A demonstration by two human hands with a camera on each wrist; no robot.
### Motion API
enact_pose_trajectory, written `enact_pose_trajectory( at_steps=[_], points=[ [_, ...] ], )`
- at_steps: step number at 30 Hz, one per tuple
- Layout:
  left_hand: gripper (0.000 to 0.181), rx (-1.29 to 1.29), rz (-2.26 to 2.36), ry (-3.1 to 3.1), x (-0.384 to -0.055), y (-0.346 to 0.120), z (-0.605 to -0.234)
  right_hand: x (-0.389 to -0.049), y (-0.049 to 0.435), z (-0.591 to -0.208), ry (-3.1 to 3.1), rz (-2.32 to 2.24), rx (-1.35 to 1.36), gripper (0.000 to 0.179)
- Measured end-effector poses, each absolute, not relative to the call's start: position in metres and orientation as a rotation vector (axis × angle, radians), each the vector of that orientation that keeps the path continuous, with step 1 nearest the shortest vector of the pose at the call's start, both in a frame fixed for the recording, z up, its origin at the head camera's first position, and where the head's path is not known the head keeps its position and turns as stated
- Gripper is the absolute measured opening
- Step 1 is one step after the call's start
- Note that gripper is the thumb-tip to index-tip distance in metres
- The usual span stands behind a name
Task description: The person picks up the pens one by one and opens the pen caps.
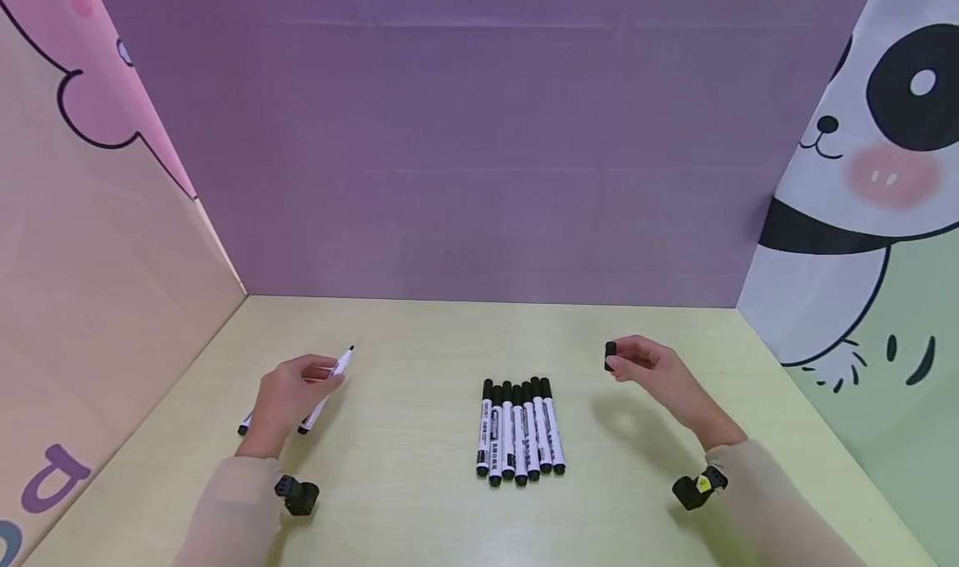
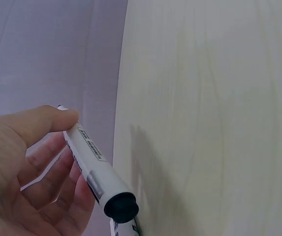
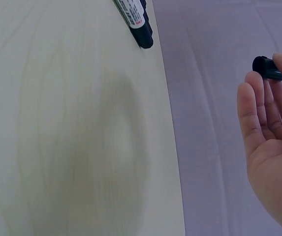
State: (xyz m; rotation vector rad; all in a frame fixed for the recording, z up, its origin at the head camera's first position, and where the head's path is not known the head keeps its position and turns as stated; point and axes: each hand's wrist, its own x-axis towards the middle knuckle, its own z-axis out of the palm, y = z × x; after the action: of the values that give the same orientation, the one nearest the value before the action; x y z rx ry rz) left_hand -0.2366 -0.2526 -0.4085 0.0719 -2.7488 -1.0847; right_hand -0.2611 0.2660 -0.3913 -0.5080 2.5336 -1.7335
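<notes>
My left hand [image 1: 288, 396] pinches a white marker [image 1: 340, 364] by its barrel, between thumb and fingers. The marker is uncapped and tilted, its dark tip up and away and its black end plug [image 2: 122, 209] down toward me. In the right hand [image 1: 659, 374], raised over the table on the other side, thumb and fingertips hold a small black marker cap [image 1: 610, 356]. The right wrist view shows the cap's [image 3: 265, 67] round end facing left. Another marker [image 1: 244, 425] lies on the table, mostly hidden behind the left wrist.
Between the hands, several capped markers [image 1: 517, 434] lie side by side in a row, black caps pointing away. The pale wooden table [image 1: 419, 342] meets a purple backdrop [image 1: 479, 151] at the far edge. Printed cartoon panels [image 1: 112, 276] rise on both sides.
</notes>
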Motion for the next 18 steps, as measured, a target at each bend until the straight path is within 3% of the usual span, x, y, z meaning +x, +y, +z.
enact_pose_trajectory(
  at_steps=[18],
  points=[
    [0.036, 0.138, -1.055, -2.778, -0.237, -0.268, -0.416, -0.249, 0.310, -0.394, 2.585, -1.766, -0.325, 0.044]
  ],
)
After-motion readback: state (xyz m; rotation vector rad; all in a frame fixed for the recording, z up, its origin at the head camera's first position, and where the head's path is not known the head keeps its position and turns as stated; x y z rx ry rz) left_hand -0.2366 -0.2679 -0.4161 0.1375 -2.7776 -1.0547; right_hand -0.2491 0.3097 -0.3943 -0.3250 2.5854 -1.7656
